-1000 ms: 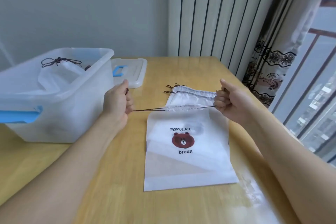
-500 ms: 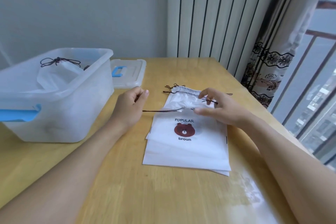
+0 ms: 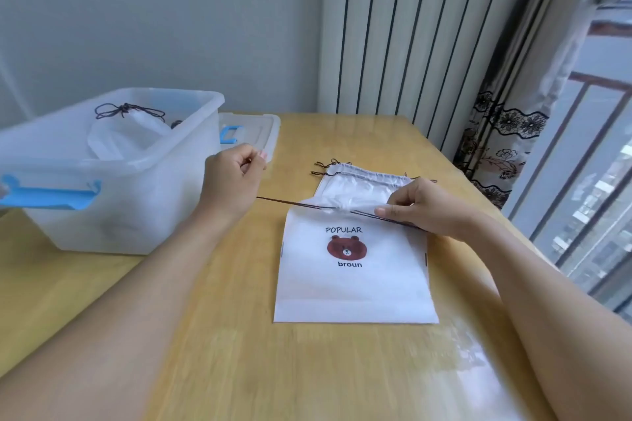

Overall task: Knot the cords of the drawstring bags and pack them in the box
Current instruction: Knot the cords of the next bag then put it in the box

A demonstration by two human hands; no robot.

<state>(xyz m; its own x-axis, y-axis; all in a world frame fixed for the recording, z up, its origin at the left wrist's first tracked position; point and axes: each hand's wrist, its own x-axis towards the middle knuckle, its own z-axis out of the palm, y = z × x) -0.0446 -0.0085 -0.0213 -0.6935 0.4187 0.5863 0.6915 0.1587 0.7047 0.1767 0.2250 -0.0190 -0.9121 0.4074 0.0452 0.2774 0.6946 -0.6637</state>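
A white drawstring bag [image 3: 352, 284] with a brown bear print lies flat on the wooden table, its mouth gathered at the top. Its dark cord [image 3: 290, 203] runs left from the mouth to my left hand [image 3: 232, 184], which is pinched shut on it beside the box. My right hand [image 3: 424, 208] rests at the bag's top right corner, fingers closed on the right cord end. A second white bag [image 3: 362, 179] lies under and behind the first. The clear plastic box [image 3: 143, 188] stands at the left with a knotted bag [image 3: 126, 137] inside.
The box's lid [image 3: 256, 128] with a blue latch lies behind the box. A blue handle [image 3: 48, 196] sticks out on the box's near side. Striped and lace curtains [image 3: 492, 133] hang past the table's right edge, with a window beside them.
My left hand has closed on the left cord and drawn it out toward the box. My right hand has shifted to the bag's top right corner onto the other cord end.
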